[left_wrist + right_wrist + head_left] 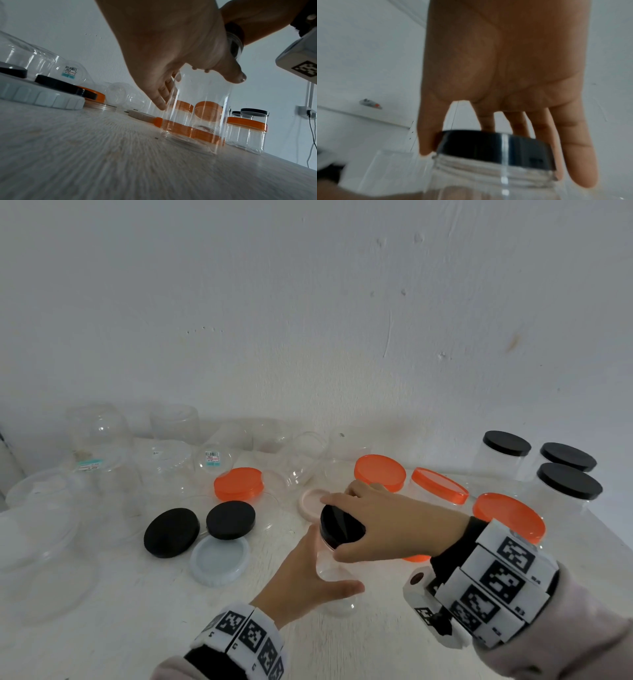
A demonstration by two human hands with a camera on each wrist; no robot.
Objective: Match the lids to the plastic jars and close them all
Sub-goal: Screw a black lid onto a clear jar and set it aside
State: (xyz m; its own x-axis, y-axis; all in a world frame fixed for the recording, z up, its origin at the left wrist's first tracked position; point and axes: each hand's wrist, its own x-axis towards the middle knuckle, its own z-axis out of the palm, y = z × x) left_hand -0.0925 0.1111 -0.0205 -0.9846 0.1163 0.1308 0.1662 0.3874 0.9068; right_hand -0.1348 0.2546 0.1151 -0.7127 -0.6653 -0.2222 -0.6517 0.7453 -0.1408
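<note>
A clear plastic jar (334, 570) stands upright on the white table (144, 638) in front of me. My left hand (308, 573) wraps around its body, thumb on the near side. My right hand (373, 522) grips a black lid (340, 527) from above, thumb and fingers around its rim, on the jar's threaded neck. The left wrist view shows the jar (197, 119) with my left hand (171, 75) curled around it. In the right wrist view my right hand (488, 155) holds the lid (494, 147) over the neck threads.
Loose lids lie left of the jar: two black (171, 532) (230, 519), a pale blue (219, 563), an orange (238, 483), a pink (311, 501). Several open clear jars (102, 446) crowd the back left. Closed orange-lidded jars (438, 486) and black-lidded jars (568, 487) stand at right.
</note>
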